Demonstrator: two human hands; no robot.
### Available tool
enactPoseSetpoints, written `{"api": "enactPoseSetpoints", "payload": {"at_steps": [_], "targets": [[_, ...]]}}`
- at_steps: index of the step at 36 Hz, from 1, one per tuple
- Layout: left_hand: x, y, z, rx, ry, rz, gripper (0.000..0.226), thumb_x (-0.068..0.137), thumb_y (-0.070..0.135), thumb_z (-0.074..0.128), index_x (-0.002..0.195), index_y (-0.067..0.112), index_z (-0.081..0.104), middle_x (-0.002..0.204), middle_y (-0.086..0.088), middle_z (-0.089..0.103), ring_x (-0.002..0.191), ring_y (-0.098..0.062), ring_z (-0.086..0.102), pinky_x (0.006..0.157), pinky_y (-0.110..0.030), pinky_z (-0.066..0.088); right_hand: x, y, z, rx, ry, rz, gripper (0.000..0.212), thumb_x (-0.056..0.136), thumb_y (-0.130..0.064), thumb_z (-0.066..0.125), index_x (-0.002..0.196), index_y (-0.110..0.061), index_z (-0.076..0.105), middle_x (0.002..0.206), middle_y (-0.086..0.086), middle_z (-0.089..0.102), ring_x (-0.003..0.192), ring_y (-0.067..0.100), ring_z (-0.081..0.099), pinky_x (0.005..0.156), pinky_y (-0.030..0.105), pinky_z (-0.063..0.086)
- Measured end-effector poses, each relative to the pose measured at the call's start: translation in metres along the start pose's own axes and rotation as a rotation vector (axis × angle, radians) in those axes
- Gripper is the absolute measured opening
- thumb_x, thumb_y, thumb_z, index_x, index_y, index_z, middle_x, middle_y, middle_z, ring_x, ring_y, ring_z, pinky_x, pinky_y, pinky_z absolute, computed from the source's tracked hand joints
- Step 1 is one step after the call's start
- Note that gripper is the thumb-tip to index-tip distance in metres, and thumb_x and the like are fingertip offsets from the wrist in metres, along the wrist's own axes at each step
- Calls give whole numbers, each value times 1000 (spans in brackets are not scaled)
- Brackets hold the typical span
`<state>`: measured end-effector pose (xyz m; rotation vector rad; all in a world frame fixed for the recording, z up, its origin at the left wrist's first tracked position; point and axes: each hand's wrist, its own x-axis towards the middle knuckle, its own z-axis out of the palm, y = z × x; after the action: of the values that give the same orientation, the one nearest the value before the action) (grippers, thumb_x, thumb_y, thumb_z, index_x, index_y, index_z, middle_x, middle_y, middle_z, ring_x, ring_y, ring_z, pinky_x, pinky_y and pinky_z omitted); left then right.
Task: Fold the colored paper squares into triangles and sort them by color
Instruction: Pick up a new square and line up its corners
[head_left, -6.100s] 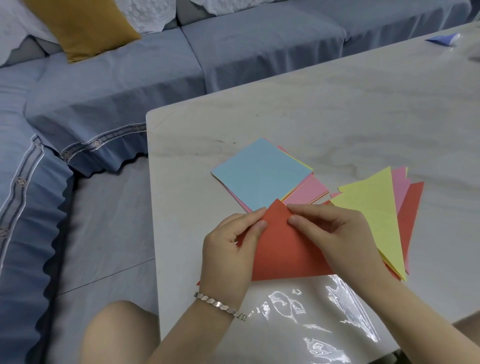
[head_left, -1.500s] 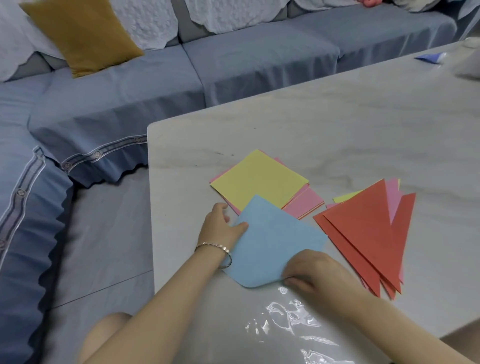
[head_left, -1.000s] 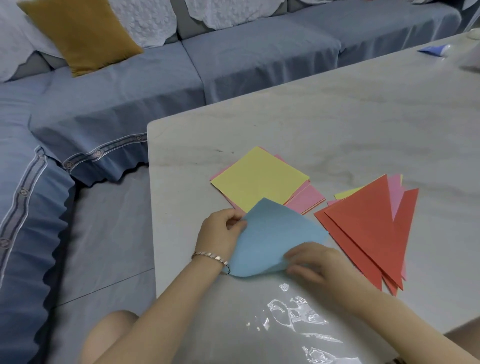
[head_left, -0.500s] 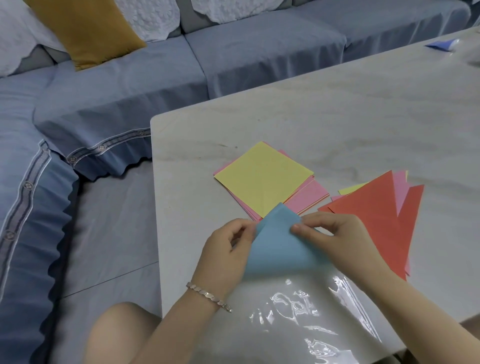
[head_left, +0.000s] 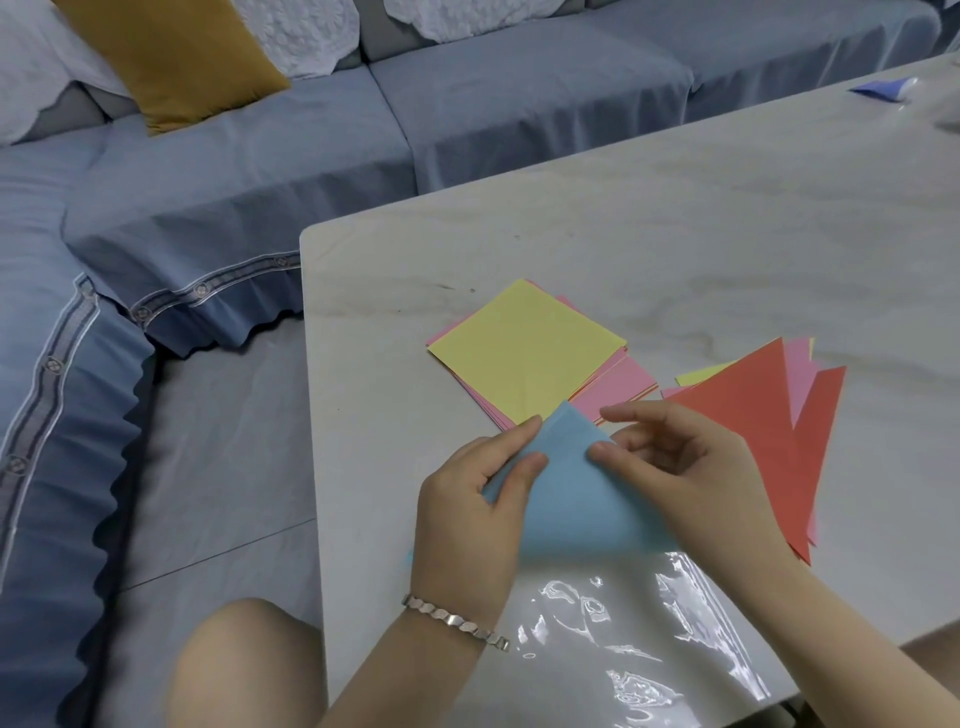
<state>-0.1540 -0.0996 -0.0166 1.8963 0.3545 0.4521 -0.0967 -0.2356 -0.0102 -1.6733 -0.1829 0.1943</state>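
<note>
A light blue paper (head_left: 576, 499) is doubled over into a triangle shape near the table's front edge, its tip pointing away from me. My left hand (head_left: 472, 514) pinches its left side near the tip. My right hand (head_left: 691, 478) presses a fingertip on the right side of the tip, the other fingers spread. Behind them lies a stack of unfolded squares (head_left: 524, 348), yellow on top with pink beneath. To the right is a pile of folded triangles (head_left: 769, 410), red on top, with pink and yellow edges showing.
A clear plastic sleeve (head_left: 639, 629) lies on the white marble table (head_left: 675, 234) by the front edge. A small blue folded paper (head_left: 883, 88) sits at the far right. A blue sofa (head_left: 467, 104) with a mustard cushion (head_left: 166, 57) wraps the table's left and back.
The red triangle went onto the right pile and the blue square came off the stack, leaving yellow on top. The blue sheet's near corner has been brought up to the far corner; both hands now meet at the tip.
</note>
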Motion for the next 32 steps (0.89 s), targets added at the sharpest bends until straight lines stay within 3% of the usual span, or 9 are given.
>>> {"api": "enactPoseSetpoints", "payload": {"at_steps": [4,11,20,32], "targets": [[-1,1,-2,-4,-12,-24,33,80,9,67,86,42,66,83,29,64,82,11,60,78,-6,44,-2,-4,0,-71,1,-13,23,71,-7,76,69,-30,70,62,-12,67,55,-2,57,58,5,42],[-4,-1,-4,-18,-30,-7,28,83,8,65,92,33,68,87,35,65,85,10,61,78,-8,45,-4,-10,-1,-112,-4,-20,22,70,-8,76,68,-30,70,57,-15,65,52,-5,56,55,4,40],[-5,1,-3,-20,-59,13,40,84,5,62,88,45,63,79,34,64,80,10,60,70,-4,42,-4,-10,-5,-126,-20,-8,24,70,-8,77,68,-31,71,57,-14,65,53,-4,56,56,4,41],[-5,2,-3,-23,-56,34,41,84,4,62,90,44,64,85,31,65,82,7,61,71,-4,41,-3,-9,-6,-122,-41,11,20,72,-9,76,74,-29,72,63,-11,68,55,-4,57,57,4,41]]}}
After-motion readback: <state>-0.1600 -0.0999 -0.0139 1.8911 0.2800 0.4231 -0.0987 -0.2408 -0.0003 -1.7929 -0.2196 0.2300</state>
